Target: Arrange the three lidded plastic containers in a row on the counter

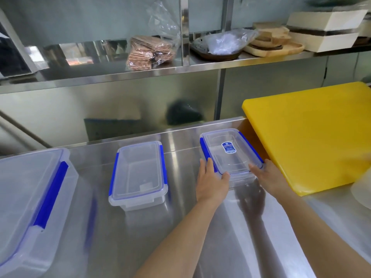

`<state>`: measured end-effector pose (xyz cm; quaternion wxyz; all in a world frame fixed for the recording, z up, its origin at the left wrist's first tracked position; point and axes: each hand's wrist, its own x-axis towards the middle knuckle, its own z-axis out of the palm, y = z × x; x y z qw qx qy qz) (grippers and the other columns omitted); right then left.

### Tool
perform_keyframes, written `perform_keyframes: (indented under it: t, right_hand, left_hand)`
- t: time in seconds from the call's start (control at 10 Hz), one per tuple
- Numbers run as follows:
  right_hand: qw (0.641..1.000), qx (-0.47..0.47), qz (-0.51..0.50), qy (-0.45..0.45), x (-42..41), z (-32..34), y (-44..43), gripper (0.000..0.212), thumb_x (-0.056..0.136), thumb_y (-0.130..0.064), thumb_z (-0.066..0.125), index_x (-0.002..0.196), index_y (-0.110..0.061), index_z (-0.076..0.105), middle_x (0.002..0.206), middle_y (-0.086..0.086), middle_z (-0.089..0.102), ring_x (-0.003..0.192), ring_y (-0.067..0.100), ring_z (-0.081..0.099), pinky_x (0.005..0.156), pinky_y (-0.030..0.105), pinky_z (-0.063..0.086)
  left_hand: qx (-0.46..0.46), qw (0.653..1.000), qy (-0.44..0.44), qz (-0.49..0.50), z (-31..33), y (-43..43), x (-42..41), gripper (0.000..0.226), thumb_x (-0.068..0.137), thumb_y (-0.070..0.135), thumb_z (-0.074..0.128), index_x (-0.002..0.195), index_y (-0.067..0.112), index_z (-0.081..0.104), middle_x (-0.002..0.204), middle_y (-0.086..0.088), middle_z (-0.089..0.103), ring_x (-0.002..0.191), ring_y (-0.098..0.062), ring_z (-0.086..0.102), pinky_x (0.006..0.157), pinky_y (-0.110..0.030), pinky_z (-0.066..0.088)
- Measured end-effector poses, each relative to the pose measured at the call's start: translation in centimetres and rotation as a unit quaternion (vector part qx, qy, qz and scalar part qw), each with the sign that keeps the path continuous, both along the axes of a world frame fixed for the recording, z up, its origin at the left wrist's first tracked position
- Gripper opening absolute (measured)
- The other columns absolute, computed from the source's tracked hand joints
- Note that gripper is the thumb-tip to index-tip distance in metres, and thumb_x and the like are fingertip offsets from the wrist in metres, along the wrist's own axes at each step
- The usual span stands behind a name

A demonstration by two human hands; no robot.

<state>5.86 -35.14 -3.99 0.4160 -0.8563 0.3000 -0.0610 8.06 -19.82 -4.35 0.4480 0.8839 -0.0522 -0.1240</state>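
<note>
Three clear plastic containers with blue side clips stand on the steel counter (200, 227). The large container (26, 197) is at the near left. The medium container (139, 173) sits in the middle. The small container (230, 151), with a blue label on its lid, is at the right. My left hand (210, 181) grips its near left corner, thumb against the front edge. My right hand (269, 177) grips its near right corner. Both hands hold the small container between them.
A thick yellow cutting board (313, 135) lies right beside the small container, almost touching it. A steel shelf (140, 74) above the counter carries a bagged stack of brown pads (150, 53), a dark tray with plastic wrap (220, 45), and wooden boards (275, 41).
</note>
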Motion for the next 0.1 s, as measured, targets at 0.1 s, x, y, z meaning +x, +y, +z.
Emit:
perform_keyframes:
  t: [0.1]
  right_hand:
    - [0.998,-0.059,-0.008,-0.006,-0.05,1.4,0.38,0.052,0.091,-0.038,0.053,0.124,0.001,0.044,0.128,0.026,0.05,0.11,0.042,0.051,0.093,0.05,0.043]
  left_hand:
    - [0.026,0.998,-0.056,-0.009,1.84,2.28,0.04,0.069,0.092,0.043,0.048,0.149,0.026,0.014,0.16,0.004,0.01,0.145,-0.02,0.018,0.117,-0.041,0.026]
